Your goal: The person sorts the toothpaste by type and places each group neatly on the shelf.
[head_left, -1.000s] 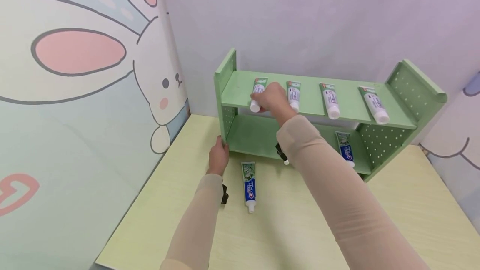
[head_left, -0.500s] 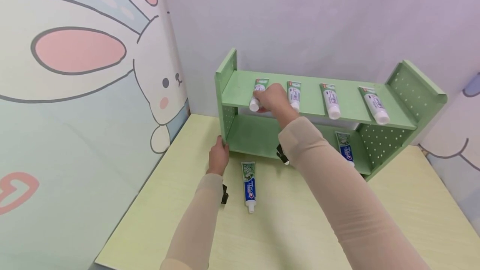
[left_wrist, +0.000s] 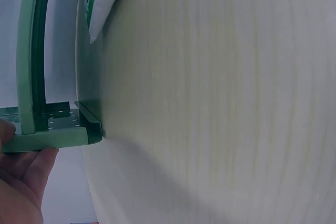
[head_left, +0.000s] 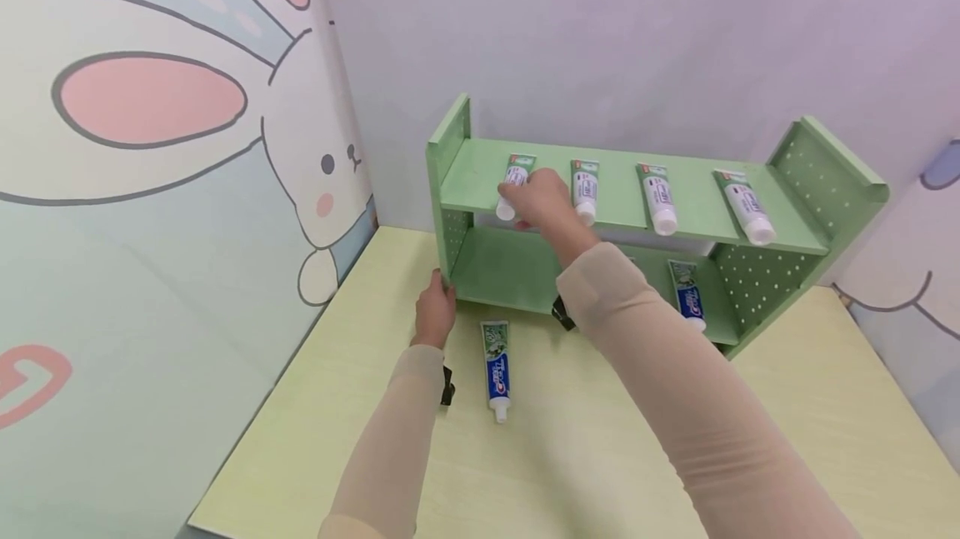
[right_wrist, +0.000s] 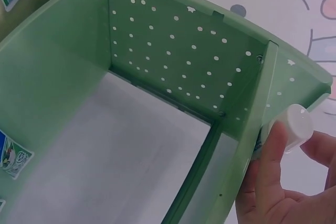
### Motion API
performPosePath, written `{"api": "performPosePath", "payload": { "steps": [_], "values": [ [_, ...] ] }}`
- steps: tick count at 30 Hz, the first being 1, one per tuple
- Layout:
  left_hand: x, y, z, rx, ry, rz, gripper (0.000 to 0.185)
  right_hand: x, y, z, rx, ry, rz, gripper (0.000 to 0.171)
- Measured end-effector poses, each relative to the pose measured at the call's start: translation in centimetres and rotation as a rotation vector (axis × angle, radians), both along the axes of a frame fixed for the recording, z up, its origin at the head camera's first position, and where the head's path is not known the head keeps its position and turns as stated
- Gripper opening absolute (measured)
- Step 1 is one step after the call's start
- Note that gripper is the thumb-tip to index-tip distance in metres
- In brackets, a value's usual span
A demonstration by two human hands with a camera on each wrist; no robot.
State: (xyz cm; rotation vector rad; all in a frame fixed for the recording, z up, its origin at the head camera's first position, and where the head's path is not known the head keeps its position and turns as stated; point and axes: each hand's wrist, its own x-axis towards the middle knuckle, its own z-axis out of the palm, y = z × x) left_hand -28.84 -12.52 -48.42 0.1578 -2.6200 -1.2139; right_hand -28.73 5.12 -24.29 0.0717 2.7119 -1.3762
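A two-tier green shelf rack stands on the table. My left hand grips the front edge of its left side panel near the bottom; in the left wrist view the thumb and fingers lie on either side of the green panel. On the upper tier my right hand pinches a white and green toothpaste tube near its cap, at the far left of a row. In the right wrist view, the white cap shows between finger and thumb, beyond the shelf's front edge. Part of the tube is hidden by the hand.
Three similar tubes lie along the upper tier, the nearest toothpaste tube just right of my hand. A blue and green tube lies on the lower tier, another blue tube on the table. My right forearm covers part of the lower tier.
The pinched tube and my right hand have shifted very slightly on the upper tier. My left hand stays on the side panel.
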Motion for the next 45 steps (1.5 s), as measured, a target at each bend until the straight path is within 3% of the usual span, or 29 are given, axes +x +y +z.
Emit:
{"api": "performPosePath", "payload": {
  "steps": [8, 11, 20, 45],
  "values": [
    [-0.2, -0.1, -0.3, 0.0, 0.015, -0.005, 0.032, 0.8, 0.3, 0.2, 0.028, -0.002, 0.016, 0.063],
    [-0.1, -0.1, -0.2, -0.01, 0.014, -0.008, 0.032, 1.1, 0.5, 0.3, 0.032, -0.006, 0.027, 0.067],
    [-0.2, -0.2, -0.1, -0.008, 0.025, -0.011, 0.031, 2.2, 0.9, 0.2, 0.054, 0.025, 0.076, 0.07],
    [-0.2, -0.1, 0.1, 0.001, 0.003, -0.007, 0.031, 5.3, 1.5, -0.6, -0.044, 0.047, 0.126, 0.069]
  ]
}}
